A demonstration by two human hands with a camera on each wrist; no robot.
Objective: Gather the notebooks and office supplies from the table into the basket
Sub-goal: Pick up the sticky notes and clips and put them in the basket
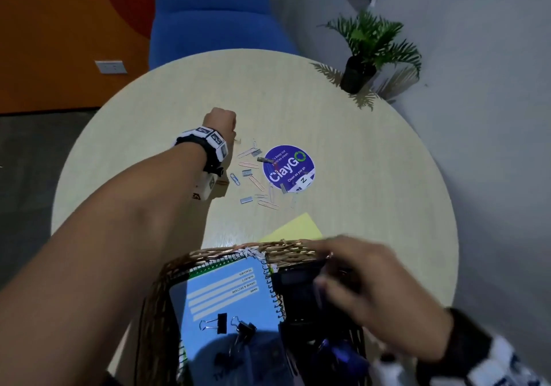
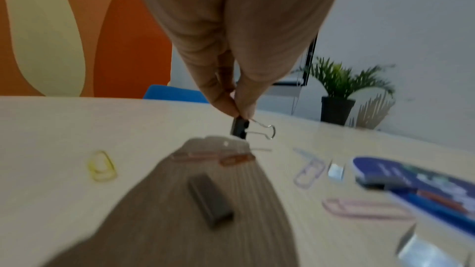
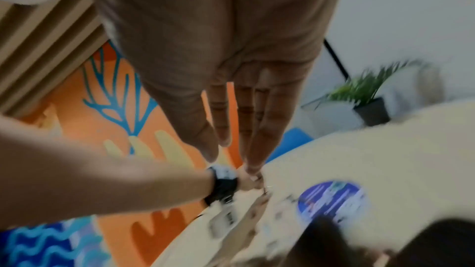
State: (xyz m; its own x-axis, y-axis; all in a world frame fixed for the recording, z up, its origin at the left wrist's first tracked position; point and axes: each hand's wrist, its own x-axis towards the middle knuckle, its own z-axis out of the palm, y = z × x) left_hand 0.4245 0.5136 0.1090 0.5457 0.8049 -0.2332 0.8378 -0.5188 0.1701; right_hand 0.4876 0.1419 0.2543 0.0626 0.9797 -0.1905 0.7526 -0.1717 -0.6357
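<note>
My left hand (image 1: 222, 123) reaches to the far left of the round table (image 1: 372, 177). In the left wrist view, this left hand (image 2: 237, 112) pinches a black binder clip (image 2: 240, 129) by its top, just above the table. Paper clips (image 1: 256, 183) and small staple blocks (image 1: 246, 200) lie scattered beside it. The wicker basket (image 1: 226, 254) stands at the near edge. It holds a blue spiral notebook (image 1: 226, 293), two binder clips (image 1: 220, 323) and a black object (image 1: 298, 290). My right hand (image 1: 351, 272) hovers blurred over the basket, fingers straight (image 3: 257, 149), holding nothing.
A yellow sticky pad (image 1: 295, 227) lies just beyond the basket. A round blue sticker (image 1: 288, 166) marks the table's middle. A potted plant (image 1: 363, 55) stands at the far right edge, and a blue chair (image 1: 214, 13) is behind the table.
</note>
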